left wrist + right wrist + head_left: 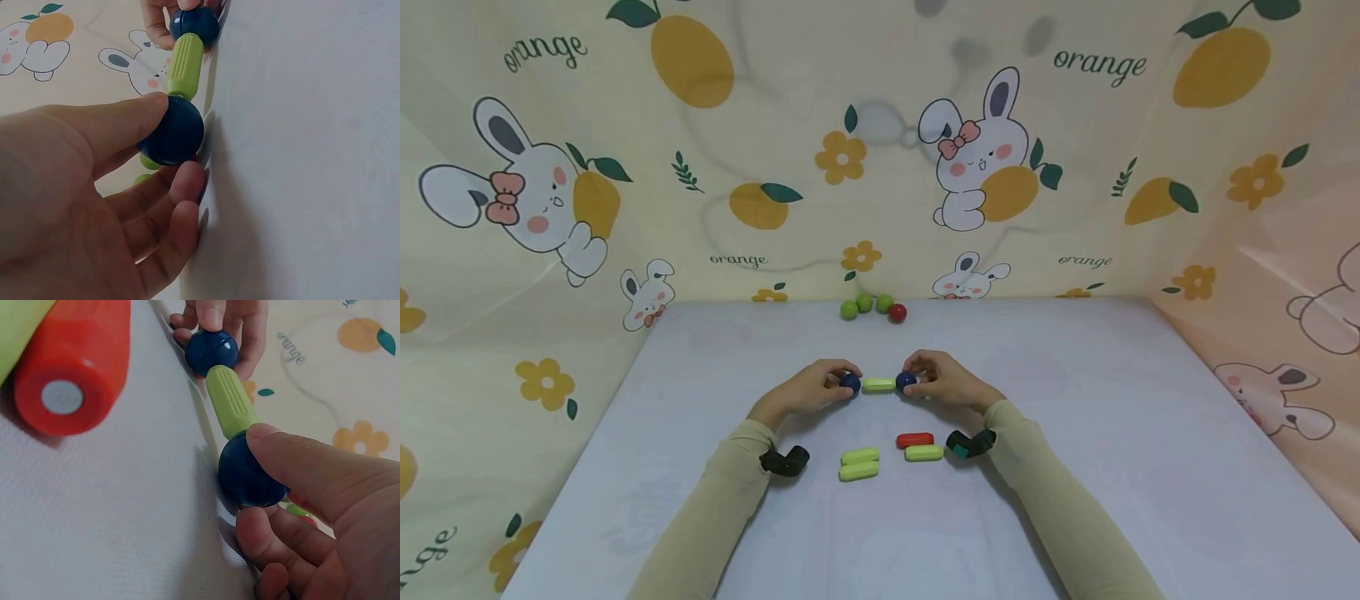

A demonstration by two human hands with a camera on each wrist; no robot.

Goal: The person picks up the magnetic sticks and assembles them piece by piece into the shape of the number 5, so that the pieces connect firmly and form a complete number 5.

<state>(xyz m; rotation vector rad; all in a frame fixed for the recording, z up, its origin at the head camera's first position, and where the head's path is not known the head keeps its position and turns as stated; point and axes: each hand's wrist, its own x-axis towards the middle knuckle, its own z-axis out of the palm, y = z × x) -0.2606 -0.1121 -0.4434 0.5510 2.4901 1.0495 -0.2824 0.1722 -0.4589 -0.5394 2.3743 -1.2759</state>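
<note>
My left hand (811, 387) pinches a dark blue ball (177, 132) between thumb and fingers. A second dark blue ball (247, 472) is pinched by my right hand (951, 382). Between the two balls lies a light green rod (878, 384) with grooved sides, its ends against them; together they form a short line just on or over the white table. Nearer the front, a red rod (915, 440) lies beside a light green rod (923, 453). Left of that pair, two more light green rods (859, 463) lie side by side. The red rod's end shows a silvery disc in the right wrist view.
At the table's back edge sit several green balls (865, 302) and one red ball (897, 313). A cloth wall printed with rabbits and oranges (760, 206) rises behind and at both sides of the white table (745, 550). Each wrist wears a black camera (785, 461).
</note>
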